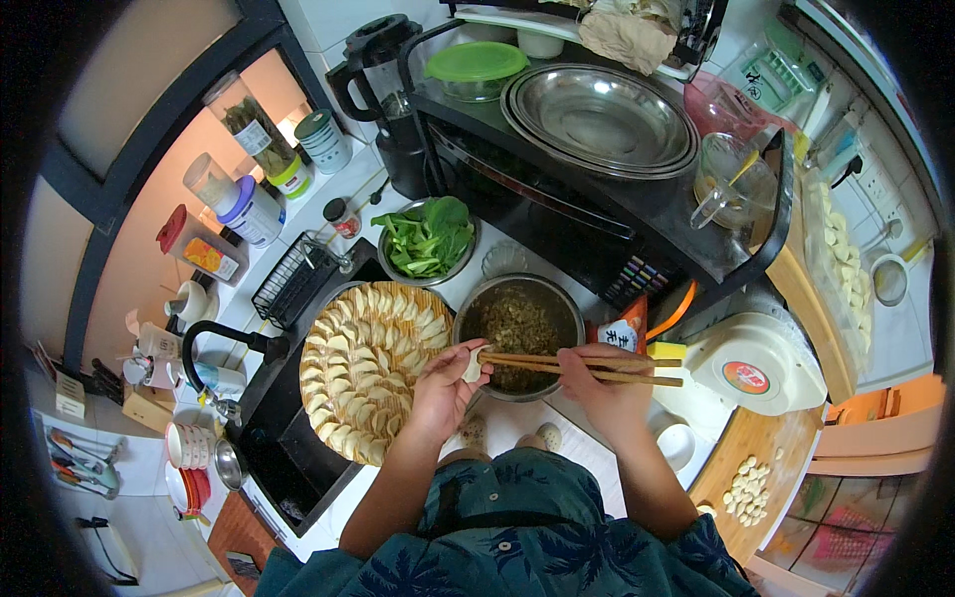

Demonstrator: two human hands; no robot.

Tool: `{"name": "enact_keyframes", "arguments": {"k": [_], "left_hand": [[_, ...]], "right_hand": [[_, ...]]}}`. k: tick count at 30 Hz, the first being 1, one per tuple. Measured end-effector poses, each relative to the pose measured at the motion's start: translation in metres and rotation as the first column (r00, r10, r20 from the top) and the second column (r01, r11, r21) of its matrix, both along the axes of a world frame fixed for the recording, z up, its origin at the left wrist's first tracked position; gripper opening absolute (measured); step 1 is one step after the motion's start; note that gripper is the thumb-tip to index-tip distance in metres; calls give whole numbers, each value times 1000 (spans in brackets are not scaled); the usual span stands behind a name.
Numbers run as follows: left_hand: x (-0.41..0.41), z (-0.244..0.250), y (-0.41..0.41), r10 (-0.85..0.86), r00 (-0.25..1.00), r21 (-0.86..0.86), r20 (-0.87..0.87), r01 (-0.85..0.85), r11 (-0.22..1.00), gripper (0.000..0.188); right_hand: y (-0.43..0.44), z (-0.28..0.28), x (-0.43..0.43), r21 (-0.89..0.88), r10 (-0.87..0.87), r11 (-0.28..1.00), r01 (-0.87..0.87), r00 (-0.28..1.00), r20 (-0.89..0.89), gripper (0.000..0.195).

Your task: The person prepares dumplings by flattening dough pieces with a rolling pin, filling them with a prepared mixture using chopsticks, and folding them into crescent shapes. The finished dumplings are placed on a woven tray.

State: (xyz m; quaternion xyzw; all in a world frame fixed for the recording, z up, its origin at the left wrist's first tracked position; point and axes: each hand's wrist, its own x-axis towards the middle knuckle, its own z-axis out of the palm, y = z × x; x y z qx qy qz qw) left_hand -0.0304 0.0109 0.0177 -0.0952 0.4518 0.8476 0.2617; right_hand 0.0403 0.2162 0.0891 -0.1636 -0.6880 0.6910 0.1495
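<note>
My left hand [442, 392] holds a pale dumpling wrapper [475, 363] between thumb and fingers at the near left rim of a metal bowl. In my right hand [608, 392] is a pair of wooden chopsticks [548, 363], their tips touching the wrapper. Any filling in the wrapper is too small to make out. Brown minced filling [515, 317] lies in the metal bowl [574, 298] beneath the chopsticks. To the left, many folded dumplings [365, 358] stand in curved rows on a round woven tray [440, 302], which rests over the black sink [268, 448].
Leafy greens [425, 242] fill a bowl behind the tray. A black faucet [224, 332] arches at the left. Stacked metal plates [600, 119] sit on a black rack [477, 112]. Small dough pieces [746, 489] lie on a wooden board [716, 466] at right, near a white appliance [757, 362].
</note>
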Motion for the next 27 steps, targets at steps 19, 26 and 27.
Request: {"name": "enact_keyframes", "arguments": {"k": [19, 26, 27], "left_hand": [[-2, 2, 4, 25, 1000, 52, 6, -25, 998, 31], [-3, 2, 3, 32, 998, 47, 45, -34, 998, 32], [-3, 3, 4, 36, 998, 47, 46, -38, 998, 32]], "right_hand": [[-10, -8, -6, 278, -13, 960, 42, 994, -105, 12], [-10, 3, -3, 306, -2, 950, 61, 982, -191, 12], [-10, 4, -3, 323, 16, 945, 46, 982, -187, 12]]}}
